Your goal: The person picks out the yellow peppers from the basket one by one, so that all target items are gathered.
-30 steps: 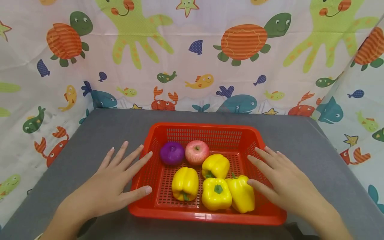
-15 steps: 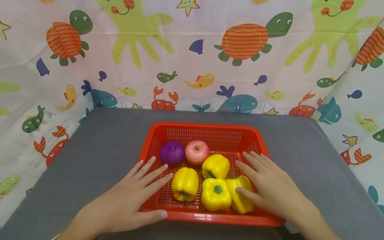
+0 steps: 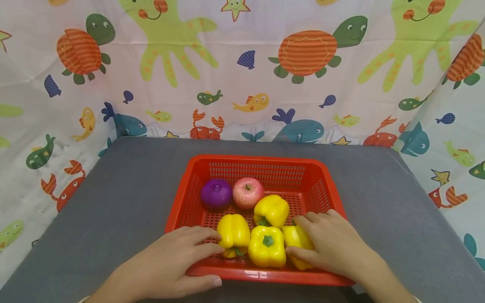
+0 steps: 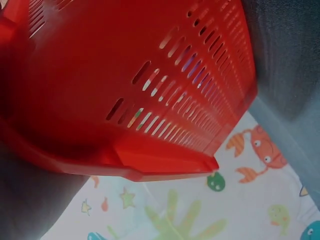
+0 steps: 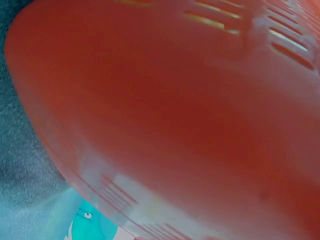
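Inside the red basket [image 3: 257, 275] are several yellow bell peppers, a purple onion [image 3: 216, 194] and a pink apple [image 3: 248, 193]. My left hand [image 3: 174, 259] reaches over the near left rim, its fingertips against the left bell pepper [image 3: 233, 233] and its thumb over the front rim. My right hand [image 3: 333, 246] comes over the right side and holds the right bell pepper [image 3: 296, 240], thumb and fingers about it, hiding part of it. Between them stands the middle bell pepper [image 3: 266, 248], stem up. Another bell pepper [image 3: 272, 210] lies behind it.
The basket rests on a grey cloth-covered table [image 3: 144, 181]. A curtain [image 3: 242, 75] printed with sea animals encloses the back and sides. Both wrist views show mostly the basket's outer wall [image 4: 125, 85], with neither hand's grip visible there.
Both hands have come down into the basket from hovering over its sides. The front peppers have shifted slightly, the middle and right ones leftward, drawing closer to the left one.
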`<state>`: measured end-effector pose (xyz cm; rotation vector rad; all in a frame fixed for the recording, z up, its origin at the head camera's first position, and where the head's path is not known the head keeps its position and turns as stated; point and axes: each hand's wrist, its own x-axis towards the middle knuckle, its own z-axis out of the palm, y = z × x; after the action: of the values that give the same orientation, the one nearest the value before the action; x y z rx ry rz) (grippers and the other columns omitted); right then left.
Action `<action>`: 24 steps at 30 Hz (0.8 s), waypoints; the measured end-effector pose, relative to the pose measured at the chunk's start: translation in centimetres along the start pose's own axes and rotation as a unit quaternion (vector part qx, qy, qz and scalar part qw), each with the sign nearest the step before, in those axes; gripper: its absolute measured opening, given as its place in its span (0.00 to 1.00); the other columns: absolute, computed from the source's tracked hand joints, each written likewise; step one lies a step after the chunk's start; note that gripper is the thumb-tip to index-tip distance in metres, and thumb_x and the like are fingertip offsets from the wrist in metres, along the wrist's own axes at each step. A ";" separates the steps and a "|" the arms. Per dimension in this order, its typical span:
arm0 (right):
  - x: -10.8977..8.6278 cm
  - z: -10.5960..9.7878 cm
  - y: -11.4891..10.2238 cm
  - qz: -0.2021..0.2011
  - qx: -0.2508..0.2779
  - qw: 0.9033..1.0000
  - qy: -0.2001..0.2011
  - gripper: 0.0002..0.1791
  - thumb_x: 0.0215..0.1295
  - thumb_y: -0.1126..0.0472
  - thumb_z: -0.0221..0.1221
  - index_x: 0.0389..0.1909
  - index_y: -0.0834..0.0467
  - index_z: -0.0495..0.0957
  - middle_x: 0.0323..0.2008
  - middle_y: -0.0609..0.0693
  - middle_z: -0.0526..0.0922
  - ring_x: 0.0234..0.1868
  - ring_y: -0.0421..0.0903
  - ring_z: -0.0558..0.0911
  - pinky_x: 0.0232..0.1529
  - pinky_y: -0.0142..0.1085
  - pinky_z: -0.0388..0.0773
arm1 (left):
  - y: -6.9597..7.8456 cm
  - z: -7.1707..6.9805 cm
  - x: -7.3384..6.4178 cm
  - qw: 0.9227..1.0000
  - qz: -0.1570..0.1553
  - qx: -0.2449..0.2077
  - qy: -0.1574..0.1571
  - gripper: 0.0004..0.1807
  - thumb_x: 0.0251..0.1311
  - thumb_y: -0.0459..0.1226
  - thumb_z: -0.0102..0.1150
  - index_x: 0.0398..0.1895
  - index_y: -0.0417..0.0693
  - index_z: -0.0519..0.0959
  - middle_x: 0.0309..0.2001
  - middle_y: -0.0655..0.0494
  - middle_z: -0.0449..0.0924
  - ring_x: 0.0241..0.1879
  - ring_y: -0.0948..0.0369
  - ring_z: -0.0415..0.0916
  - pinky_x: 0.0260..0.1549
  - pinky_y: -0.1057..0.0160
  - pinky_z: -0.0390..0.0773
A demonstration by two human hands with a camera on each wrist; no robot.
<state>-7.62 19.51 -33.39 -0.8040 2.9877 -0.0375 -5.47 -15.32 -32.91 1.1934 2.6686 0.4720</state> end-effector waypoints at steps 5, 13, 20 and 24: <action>0.2 -0.1 -0.3 0.015 0.037 0.999 -0.029 0.32 0.55 0.31 0.64 0.49 0.52 0.80 0.35 0.42 0.79 0.30 0.41 0.73 0.36 0.43 0.71 | -0.2 0.5 0.1 1.000 0.012 0.003 0.013 0.27 0.66 0.68 0.45 0.50 0.65 0.82 0.48 0.73 0.74 0.46 0.69 0.71 0.49 0.55 0.76; 0.3 -0.4 -0.1 -0.015 0.091 0.995 -0.042 0.19 0.53 0.47 0.68 0.42 0.46 0.72 0.34 0.38 0.68 0.26 0.36 0.68 0.29 0.36 0.67 | -0.4 0.9 0.4 0.999 0.030 0.008 0.017 0.25 0.67 0.67 0.46 0.40 0.64 0.83 0.34 0.79 0.75 0.32 0.75 0.72 0.36 0.64 0.76; 0.4 -0.5 0.0 0.009 0.121 0.991 -0.051 0.21 0.56 0.37 0.68 0.38 0.42 0.71 0.31 0.38 0.68 0.23 0.36 0.68 0.24 0.33 0.66 | -0.3 1.2 0.4 0.999 0.035 0.017 0.028 0.25 0.67 0.67 0.45 0.41 0.64 0.84 0.36 0.78 0.78 0.34 0.74 0.74 0.37 0.62 0.76; 0.1 -1.0 0.3 0.013 0.139 0.989 -0.047 0.19 0.55 0.41 0.69 0.40 0.42 0.71 0.31 0.37 0.68 0.23 0.36 0.69 0.24 0.33 0.68 | -0.4 1.2 0.5 0.999 0.032 0.013 0.022 0.25 0.67 0.67 0.45 0.42 0.64 0.84 0.37 0.78 0.79 0.34 0.74 0.75 0.38 0.62 0.76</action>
<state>-7.89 19.79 -32.36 -0.7116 2.8155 -0.3921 -5.68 -14.95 -34.16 1.2923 2.6879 0.4811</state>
